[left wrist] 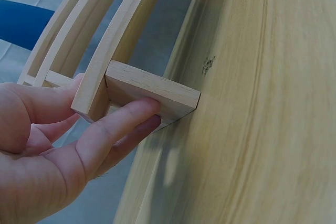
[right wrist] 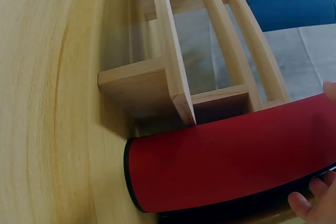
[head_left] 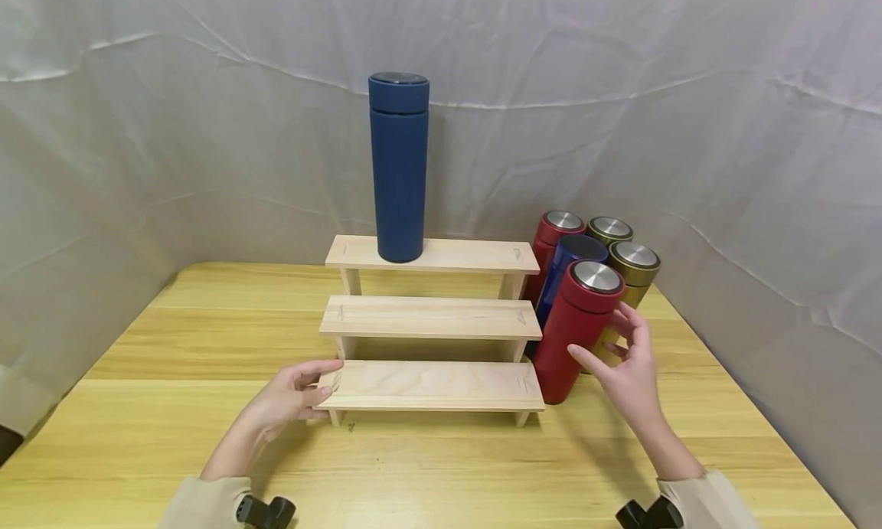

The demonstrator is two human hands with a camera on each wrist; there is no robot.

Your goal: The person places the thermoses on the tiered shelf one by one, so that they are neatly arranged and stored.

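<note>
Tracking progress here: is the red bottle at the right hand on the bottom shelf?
No, the head view shows the red bottle at the right hand beside the right end of the bottom shelf, not on it.

Behind the red thermos bottle [head_left: 577, 330] at the right hand [head_left: 634, 370], the royal-blue thermos bottle [head_left: 555, 278] is largely hidden. The right wrist view's edge cuts off most of that hand and the red bottle's steel-topped cap [head_left: 596, 277]. Near the left hand [left wrist: 50, 174], a dark mark [left wrist: 208, 65] is too small to identify.
</note>
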